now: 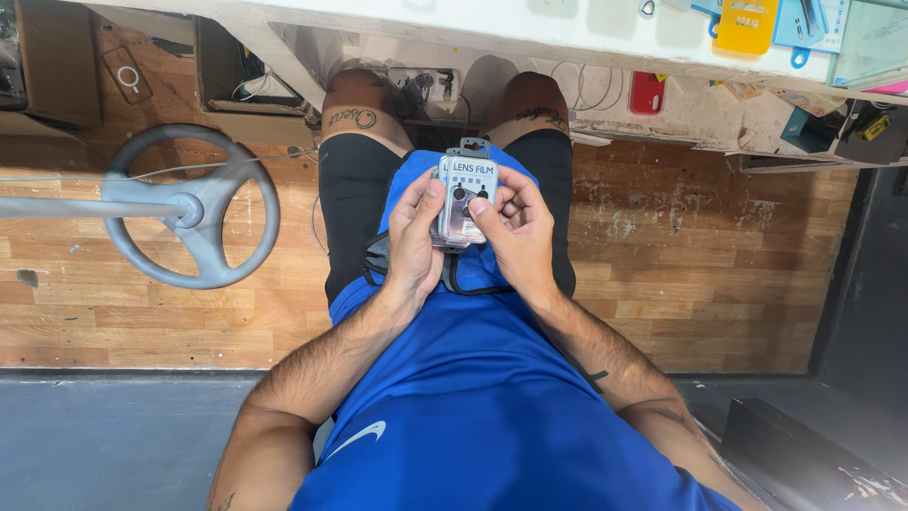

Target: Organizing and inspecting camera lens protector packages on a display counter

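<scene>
Head view. Person seated, looking down at lap. Left hand (pixel 413 237) and right hand (pixel 515 232) are both closed around a small stack of flat retail packets (pixel 465 194), held over the thighs at frame centre. Both thumbs rest on the face of the front packet; the fingers wrap behind.

Front packet: pale grey card, rectangular, hang-tab at 12 o'clock, dark dots on a clear blister. At least one more packet sits behind it, offset toward 9 o'clock.

Judgement: to fan or separate the packets cleanly, slide with the thumbs while the rear fingers pin the back ones. Keep the stack over the lap so a slipped packet lands there.

Packaging elsewhere: on the desk edge (pixel 567 43), at 1 o'clock, a yellow hang-card (pixel 747 24); beside it blue carded packs (pixel 813 24). A red rectangular item (pixel 647 92) lies below the edge. At 9 o'clock, a grey round stool base (pixel 194 208) on the wood floor.
</scene>
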